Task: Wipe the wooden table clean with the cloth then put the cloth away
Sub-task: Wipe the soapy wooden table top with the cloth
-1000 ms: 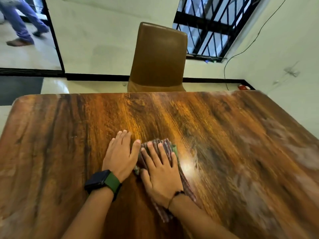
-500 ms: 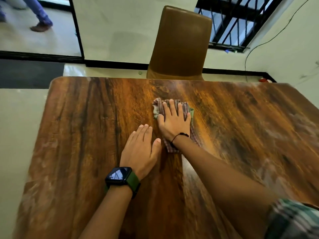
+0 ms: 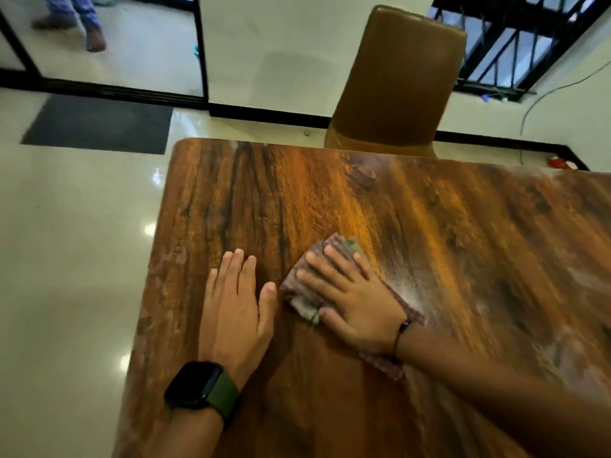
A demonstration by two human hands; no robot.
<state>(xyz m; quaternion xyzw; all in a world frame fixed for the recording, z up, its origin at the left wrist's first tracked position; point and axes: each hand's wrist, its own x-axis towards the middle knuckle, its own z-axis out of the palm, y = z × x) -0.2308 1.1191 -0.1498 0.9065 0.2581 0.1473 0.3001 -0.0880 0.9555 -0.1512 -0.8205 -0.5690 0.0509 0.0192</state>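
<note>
A glossy wooden table (image 3: 380, 206) with dark grain fills the lower right of the view. A checked maroon and green cloth (image 3: 299, 285) lies flat on it. My right hand (image 3: 353, 299) presses palm-down on the cloth, fingers spread and pointing toward the far left corner. My left hand (image 3: 236, 309) rests flat on the bare wood just left of the cloth, a black watch with a green strap on its wrist. Dusty pale streaks show on the table's right part.
A brown padded chair (image 3: 396, 81) stands at the table's far edge. A dark floor mat (image 3: 99, 123) lies on the shiny tiled floor at the left. A person's legs (image 3: 79, 18) show beyond a doorway. A barred window (image 3: 515, 44) is at the far right.
My right hand has dragged the cloth back from the far middle of the table toward me, beside my left hand. The view has shifted left, showing more floor.
</note>
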